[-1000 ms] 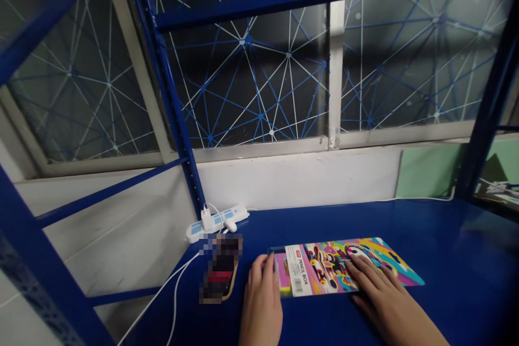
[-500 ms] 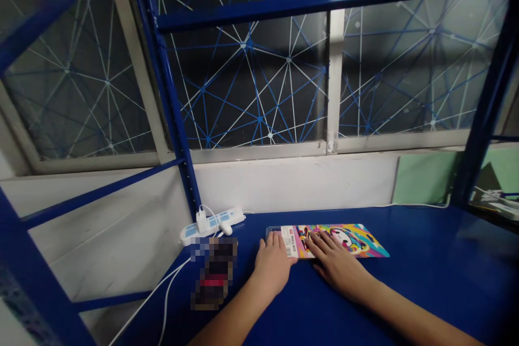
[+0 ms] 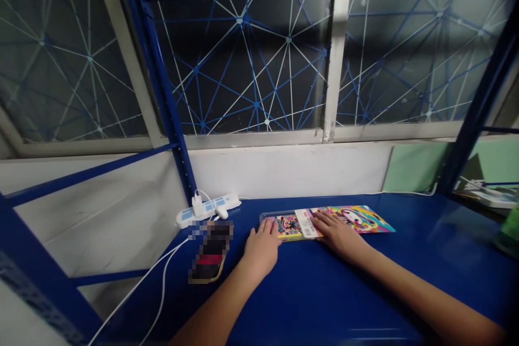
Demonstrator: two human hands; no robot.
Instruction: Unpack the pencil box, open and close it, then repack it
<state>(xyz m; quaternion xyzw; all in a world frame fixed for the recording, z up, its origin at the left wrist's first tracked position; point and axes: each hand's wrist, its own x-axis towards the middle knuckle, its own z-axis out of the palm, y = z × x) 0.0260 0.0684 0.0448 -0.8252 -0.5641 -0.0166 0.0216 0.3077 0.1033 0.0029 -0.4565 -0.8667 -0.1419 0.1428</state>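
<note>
Blue metal desk [image 3: 324, 303] scene: fingers spread open and flat, gripping nothing, the left hand [image 3: 263, 248] and right hand [image 3: 338, 235] rest on a pencil box [image 3: 308, 223] at 12 o'clock, a blurred object [image 3: 211, 251] at 9 o'clock, a power strip [image 3: 206, 209] at 10 o'clock.

Blurred object [image 3: 211, 253] left of the left fingers [image 3: 265, 231]
It cannot be identified; the pencil box [image 3: 357, 218] is partly hidden under the right fingers [image 3: 330, 220], and its label [image 3: 307, 223] is too small to be read.

The left hand [image 3: 261, 251] touches the left end of the pencil box [image 3: 354, 217], the right hand [image 3: 336, 233] lies across its middle, and a power strip [image 3: 206, 210] and pixelated object [image 3: 211, 251] sit left of it.
</note>
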